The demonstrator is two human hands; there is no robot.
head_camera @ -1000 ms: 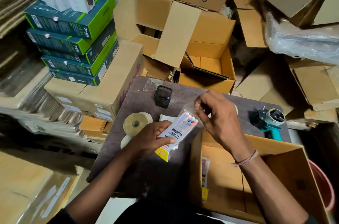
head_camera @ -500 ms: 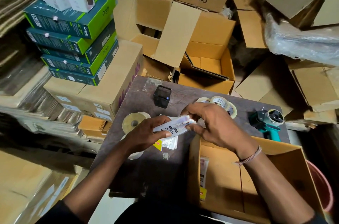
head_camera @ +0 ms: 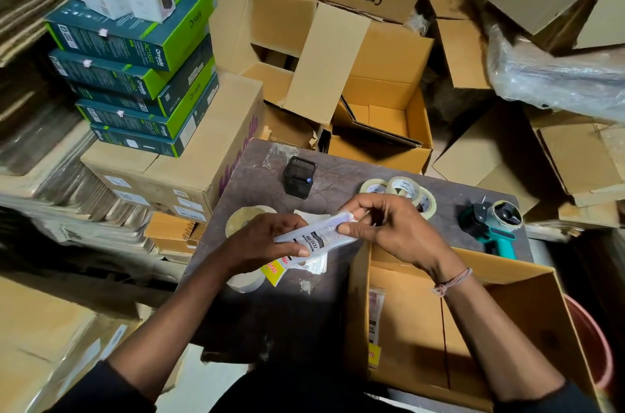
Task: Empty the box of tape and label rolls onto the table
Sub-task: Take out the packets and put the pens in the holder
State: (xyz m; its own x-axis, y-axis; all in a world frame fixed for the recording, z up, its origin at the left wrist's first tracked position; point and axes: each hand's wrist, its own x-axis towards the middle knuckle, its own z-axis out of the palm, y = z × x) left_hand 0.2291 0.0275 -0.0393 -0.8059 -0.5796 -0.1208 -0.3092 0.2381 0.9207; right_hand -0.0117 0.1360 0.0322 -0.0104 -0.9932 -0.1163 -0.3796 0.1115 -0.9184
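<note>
While both hands, left hand [head_camera: 267, 240] and right hand [head_camera: 389, 226], have their fingers pinching a clear packet [head_camera: 314, 236] above the table [head_camera: 338, 172], it is best laid flat beside the tape rolls [head_camera: 406, 192], left of the box [head_camera: 422, 328].

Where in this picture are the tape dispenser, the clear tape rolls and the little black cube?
tape dispenser [head_camera: 490, 226]: head view, on its dark body above the teal handle.
clear tape rolls [head_camera: 404, 187]: head view, on the middle roll's side.
black cube [head_camera: 299, 177]: head view, on its front face.
</note>
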